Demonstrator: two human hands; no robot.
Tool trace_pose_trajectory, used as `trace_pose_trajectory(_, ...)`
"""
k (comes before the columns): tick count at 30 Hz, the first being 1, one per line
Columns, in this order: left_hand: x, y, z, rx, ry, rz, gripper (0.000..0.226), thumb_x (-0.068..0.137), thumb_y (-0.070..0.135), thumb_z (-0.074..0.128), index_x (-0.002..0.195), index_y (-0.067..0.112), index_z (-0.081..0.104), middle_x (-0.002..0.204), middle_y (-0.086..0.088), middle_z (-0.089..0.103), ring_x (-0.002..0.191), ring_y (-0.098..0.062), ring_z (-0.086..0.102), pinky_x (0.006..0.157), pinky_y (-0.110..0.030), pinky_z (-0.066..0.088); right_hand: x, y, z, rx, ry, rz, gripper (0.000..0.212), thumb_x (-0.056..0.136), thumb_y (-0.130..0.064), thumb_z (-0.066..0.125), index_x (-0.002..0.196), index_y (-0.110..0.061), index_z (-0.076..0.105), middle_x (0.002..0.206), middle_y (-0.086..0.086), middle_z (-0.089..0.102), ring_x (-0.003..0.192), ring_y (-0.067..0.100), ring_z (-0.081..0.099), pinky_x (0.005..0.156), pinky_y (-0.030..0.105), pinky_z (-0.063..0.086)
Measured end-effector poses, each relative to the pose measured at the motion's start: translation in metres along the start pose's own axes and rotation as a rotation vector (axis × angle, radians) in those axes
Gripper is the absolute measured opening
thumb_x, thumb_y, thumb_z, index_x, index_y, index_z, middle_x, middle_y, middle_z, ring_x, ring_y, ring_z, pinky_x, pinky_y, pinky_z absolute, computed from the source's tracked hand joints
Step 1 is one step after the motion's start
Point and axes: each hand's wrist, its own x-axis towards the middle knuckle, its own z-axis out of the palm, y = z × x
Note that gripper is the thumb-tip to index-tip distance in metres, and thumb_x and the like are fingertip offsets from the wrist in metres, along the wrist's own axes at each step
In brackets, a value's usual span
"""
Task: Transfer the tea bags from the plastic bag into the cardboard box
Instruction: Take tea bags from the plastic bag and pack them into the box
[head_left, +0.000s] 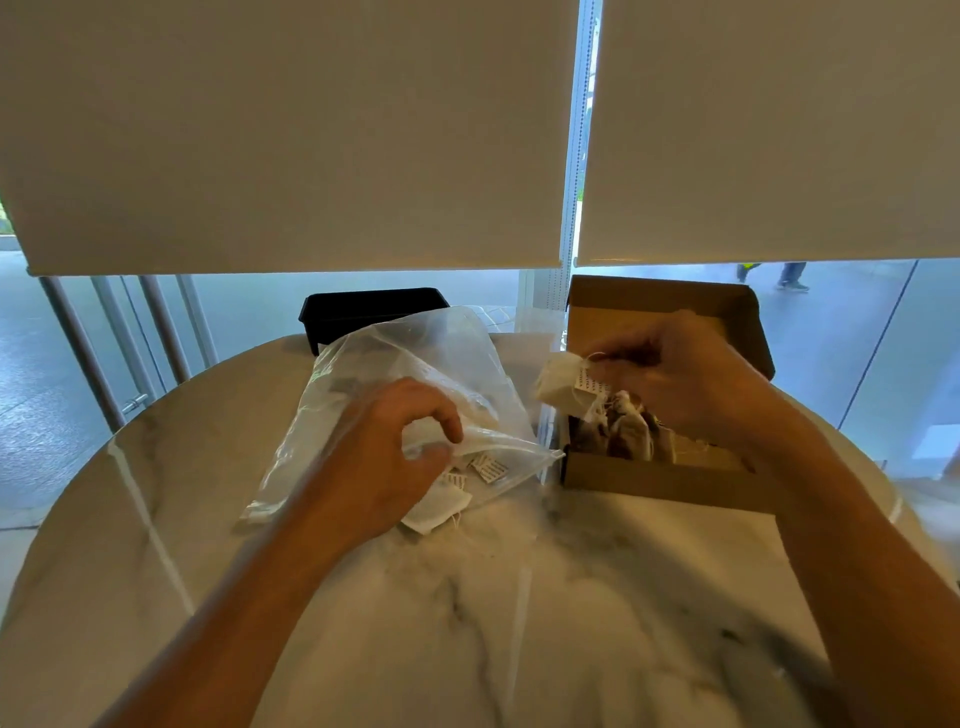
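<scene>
A clear plastic bag (441, 364) lies on the round marble table (519, 597), its mouth facing right. My left hand (395, 457) pinches the bag's upper lip near the opening. A few tea bags (441, 506) with paper tags lie at the mouth, partly under my hand. To the right stands an open cardboard box (670, 480) with several tea bags (623, 431) inside. Over the box's left edge, my right hand (680, 374) holds a white tea bag (558, 384) by its string and tag.
A black tray (363, 312) sits at the table's far edge behind the plastic bag. The box's lid flap (654, 293) stands up at the back. Roller blinds and glass windows rise right behind the table. The near half of the table is bare marble.
</scene>
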Motion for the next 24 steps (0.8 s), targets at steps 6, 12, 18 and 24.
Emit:
trace_pose_trajectory(6, 0.002, -0.010, 0.000, 0.140, -0.197, 0.010, 0.021, 0.075, 0.014, 0.077, 0.072, 0.035, 0.073, 0.101, 0.013, 0.057, 0.097, -0.005, 0.048, 0.080, -0.009, 0.034, 0.000, 0.051, -0.040, -0.165, 0.119, 0.168, 0.014, 0.092, -0.011, 0.059, 0.086, -0.022, 0.065, 0.079, -0.010, 0.061, 0.074, 0.007, 0.054, 0.063, 0.019, 0.038)
trace_pose_trajectory(12, 0.003, -0.008, 0.002, 0.153, -0.231, -0.015, 0.027, 0.081, 0.004, 0.069, 0.076, 0.030, 0.077, 0.091, 0.021, 0.055, 0.087, -0.004, 0.054, 0.075, -0.011, 0.041, -0.006, 0.091, -0.064, -0.349, -0.022, 0.421, 0.011, 0.087, -0.005, 0.061, 0.085, -0.006, 0.071, 0.088, 0.013, 0.066, 0.076, 0.021, 0.054, 0.066, 0.029, 0.038)
trace_pose_trajectory(18, 0.004, -0.013, 0.006, 0.116, -0.211, 0.001, 0.028, 0.082, 0.000, 0.067, 0.084, 0.026, 0.078, 0.086, 0.030, 0.051, 0.081, -0.001, 0.053, 0.074, -0.003, 0.036, -0.002, 0.109, -0.057, -0.463, -0.058, 0.518, 0.019, 0.088, -0.006, 0.060, 0.103, -0.001, 0.070, 0.091, 0.010, 0.062, 0.083, 0.024, 0.053, 0.074, 0.031, 0.039)
trace_pose_trajectory(24, 0.002, -0.016, 0.006, 0.079, -0.196, 0.015, 0.028, 0.082, 0.000, 0.067, 0.086, 0.026, 0.077, 0.091, 0.019, 0.060, 0.085, -0.007, 0.059, 0.076, -0.012, 0.044, 0.000, 0.117, -0.048, -0.458, 0.056, 0.527, 0.015, 0.086, -0.004, 0.062, 0.097, -0.005, 0.072, 0.088, 0.008, 0.062, 0.077, 0.022, 0.052, 0.072, 0.032, 0.042)
